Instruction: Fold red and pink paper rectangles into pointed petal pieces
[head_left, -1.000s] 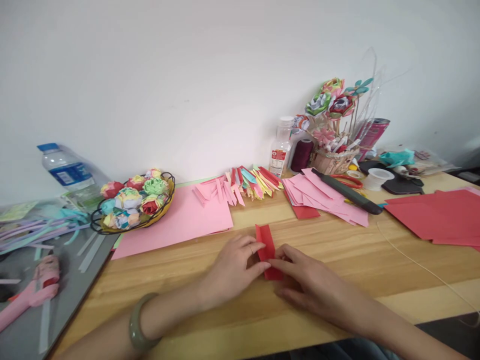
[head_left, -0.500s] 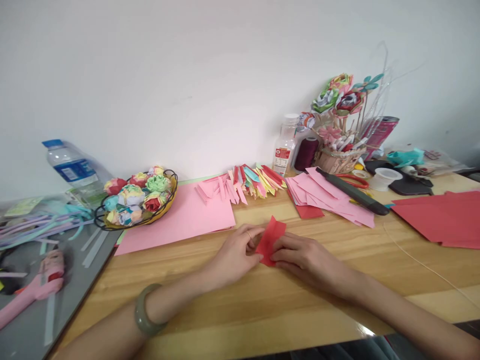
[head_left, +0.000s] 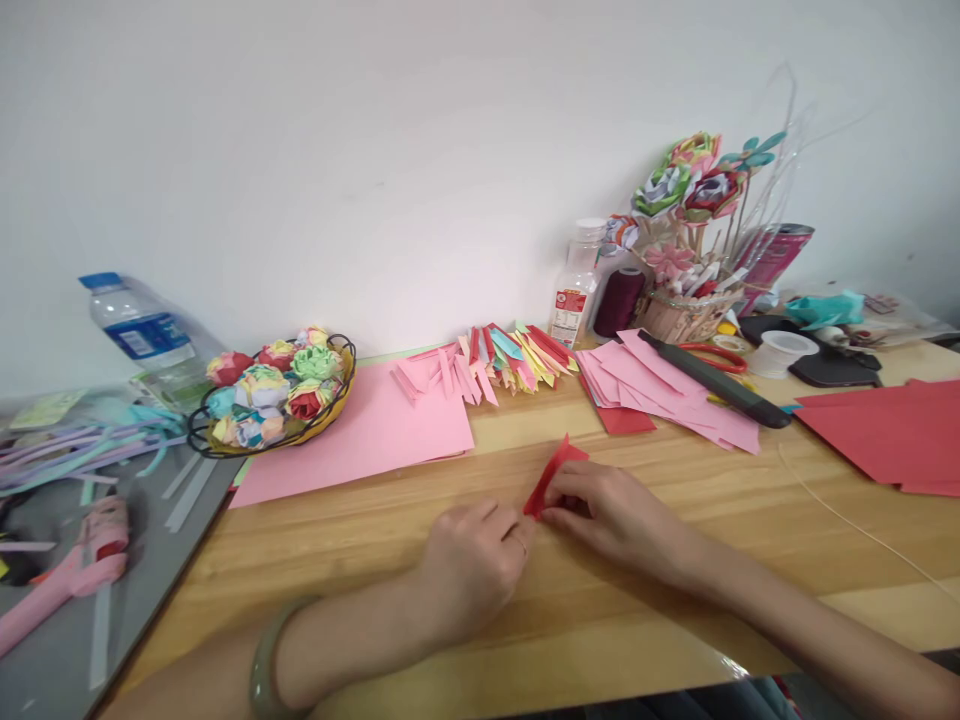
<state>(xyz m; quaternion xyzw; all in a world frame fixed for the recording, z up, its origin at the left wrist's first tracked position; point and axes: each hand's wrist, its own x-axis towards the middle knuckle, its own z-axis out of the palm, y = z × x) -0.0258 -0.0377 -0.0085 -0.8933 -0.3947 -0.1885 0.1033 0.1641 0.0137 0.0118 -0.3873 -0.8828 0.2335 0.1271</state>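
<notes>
A small piece of red paper (head_left: 553, 474) stands folded just above the wooden table (head_left: 360, 560). My right hand (head_left: 611, 510) pinches it from the right side, thumb and fingers closed on the paper. At the paper's lower left corner is my left hand (head_left: 480, 555), turned back-up with the fingers curled in and the fingertips pressed at that corner. A ring shows on one finger, and a green bangle (head_left: 274, 650) circles the left wrist. The fold's inner side is partly hidden by the right fingers.
Behind the hands lie pink sheets (head_left: 375, 430), folded colored strips (head_left: 517, 360), pink slips (head_left: 660, 390) and a dark-handled cutter (head_left: 716, 380). A basket of paper flowers (head_left: 349, 375) and a bottle (head_left: 142, 330) stand left; red sheets (head_left: 885, 430) lie right. A glue gun (head_left: 82, 575) rests on a grey mat (head_left: 142, 600).
My left hand has rolled over and moved down, its fingers now curled at the paper's lower corner. The red paper has turned from facing me to a narrow, folded edge.
</notes>
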